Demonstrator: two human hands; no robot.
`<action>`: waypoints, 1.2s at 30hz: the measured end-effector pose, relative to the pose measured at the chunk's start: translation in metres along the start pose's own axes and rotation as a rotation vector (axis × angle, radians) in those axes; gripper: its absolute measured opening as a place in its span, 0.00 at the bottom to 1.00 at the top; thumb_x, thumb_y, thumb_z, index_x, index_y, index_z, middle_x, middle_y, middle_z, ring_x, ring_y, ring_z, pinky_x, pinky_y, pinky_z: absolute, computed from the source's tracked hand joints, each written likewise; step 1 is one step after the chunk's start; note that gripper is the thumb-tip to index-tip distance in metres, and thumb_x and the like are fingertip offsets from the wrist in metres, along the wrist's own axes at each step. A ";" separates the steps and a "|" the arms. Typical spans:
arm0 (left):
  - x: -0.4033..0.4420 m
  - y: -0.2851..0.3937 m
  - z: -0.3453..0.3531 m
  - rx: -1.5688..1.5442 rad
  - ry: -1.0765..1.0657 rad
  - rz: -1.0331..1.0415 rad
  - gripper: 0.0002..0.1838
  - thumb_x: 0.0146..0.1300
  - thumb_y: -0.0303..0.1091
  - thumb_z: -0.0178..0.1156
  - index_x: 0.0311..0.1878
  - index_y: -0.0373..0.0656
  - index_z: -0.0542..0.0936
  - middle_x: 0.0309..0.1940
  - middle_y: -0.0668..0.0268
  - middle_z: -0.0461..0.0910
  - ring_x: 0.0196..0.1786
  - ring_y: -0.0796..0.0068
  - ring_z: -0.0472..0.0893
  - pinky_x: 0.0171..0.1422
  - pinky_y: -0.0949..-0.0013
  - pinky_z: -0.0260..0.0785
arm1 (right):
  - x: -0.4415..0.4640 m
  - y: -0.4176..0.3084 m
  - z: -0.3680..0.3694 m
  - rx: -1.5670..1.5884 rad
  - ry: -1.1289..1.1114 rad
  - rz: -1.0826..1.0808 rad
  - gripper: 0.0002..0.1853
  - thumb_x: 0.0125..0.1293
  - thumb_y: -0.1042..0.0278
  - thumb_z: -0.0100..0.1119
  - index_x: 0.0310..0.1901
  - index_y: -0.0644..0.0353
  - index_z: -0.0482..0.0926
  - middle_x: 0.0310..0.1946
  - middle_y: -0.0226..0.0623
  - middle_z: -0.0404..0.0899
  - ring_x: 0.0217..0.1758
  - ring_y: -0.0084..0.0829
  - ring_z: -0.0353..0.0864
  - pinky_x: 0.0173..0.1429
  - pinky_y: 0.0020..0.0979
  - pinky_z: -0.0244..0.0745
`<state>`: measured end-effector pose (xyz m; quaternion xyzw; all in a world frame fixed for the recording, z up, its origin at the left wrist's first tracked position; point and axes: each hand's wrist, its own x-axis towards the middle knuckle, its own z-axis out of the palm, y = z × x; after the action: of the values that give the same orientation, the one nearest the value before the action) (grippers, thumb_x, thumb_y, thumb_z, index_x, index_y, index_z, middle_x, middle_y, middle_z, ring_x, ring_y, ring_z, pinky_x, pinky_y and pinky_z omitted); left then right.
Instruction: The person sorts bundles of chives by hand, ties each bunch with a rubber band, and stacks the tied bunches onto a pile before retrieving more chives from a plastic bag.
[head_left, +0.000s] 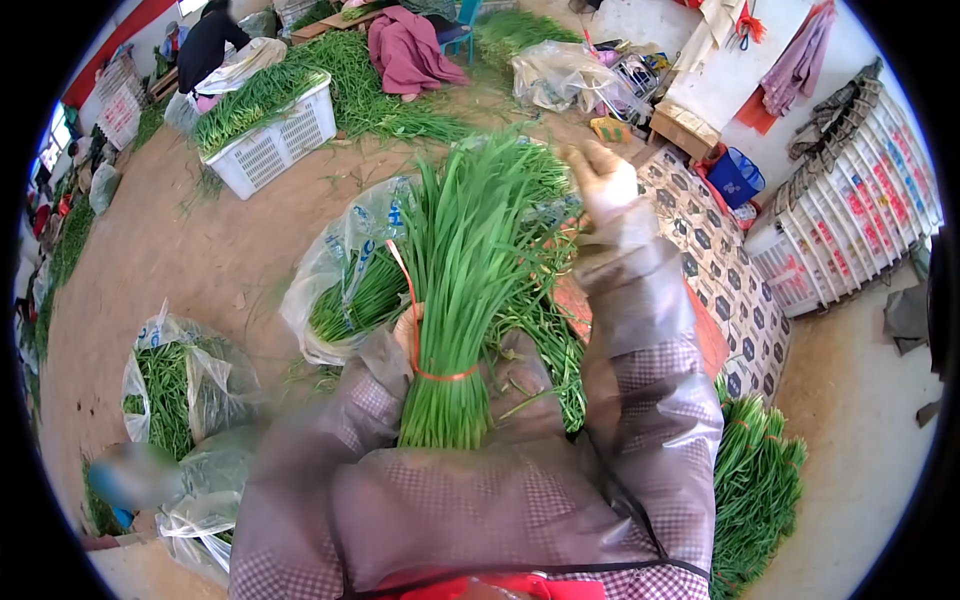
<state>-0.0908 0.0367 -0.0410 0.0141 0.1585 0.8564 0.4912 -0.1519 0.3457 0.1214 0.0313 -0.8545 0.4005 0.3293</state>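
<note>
A thick bundle of green garlic chives stands upright against my apron, cut ends down and leaves fanned at the top. An orange-red tie circles its lower part, with a loose end sticking up at the left. My left hand grips the bundle's left side, its fingers mostly hidden behind the stems. Raised to the right of the leaf tips, my right hand is slightly blurred, with fingers apart and nothing visible in them. Loose chives lie beside the bundle near my lap.
Plastic bags of chives lie at left, another bag just beyond my left arm. Tied bundles are piled at right. A white crate of chives stands ahead, near a person in dark clothes. Stacked crates lean right.
</note>
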 end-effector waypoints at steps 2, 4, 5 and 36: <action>-0.002 0.002 0.003 -0.074 -0.062 -0.032 0.34 0.58 0.50 0.59 0.63 0.38 0.71 0.57 0.52 0.76 0.57 0.52 0.78 0.64 0.47 0.69 | 0.001 -0.021 -0.042 -0.072 -0.229 0.238 0.16 0.64 0.58 0.58 0.49 0.56 0.82 0.39 0.45 0.84 0.35 0.33 0.84 0.44 0.33 0.78; -0.002 0.002 0.003 -0.070 0.012 0.098 0.28 0.59 0.44 0.60 0.58 0.35 0.75 0.53 0.51 0.79 0.52 0.53 0.81 0.59 0.48 0.73 | -0.012 0.006 -0.061 -0.292 -0.517 0.197 0.19 0.58 0.54 0.64 0.48 0.53 0.82 0.35 0.41 0.84 0.35 0.32 0.84 0.43 0.34 0.78; -0.004 0.003 0.002 -0.074 0.017 0.111 0.28 0.59 0.44 0.60 0.58 0.35 0.75 0.53 0.51 0.79 0.52 0.53 0.81 0.59 0.48 0.73 | -0.029 0.005 -0.066 -0.381 -0.697 0.161 0.22 0.55 0.52 0.66 0.49 0.53 0.81 0.34 0.39 0.84 0.35 0.32 0.84 0.42 0.35 0.78; 0.010 0.002 0.059 0.341 0.260 0.235 0.25 0.58 0.31 0.59 0.60 0.37 0.72 0.50 0.59 0.79 0.50 0.65 0.80 0.59 0.62 0.72 | -0.138 -0.067 0.054 0.810 -0.139 0.389 0.48 0.54 0.77 0.68 0.72 0.62 0.47 0.69 0.48 0.57 0.68 0.41 0.63 0.68 0.39 0.63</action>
<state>-0.0872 0.0589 0.0139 0.0045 0.3599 0.8631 0.3543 -0.0516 0.2332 0.0594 0.0233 -0.6388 0.7540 0.1511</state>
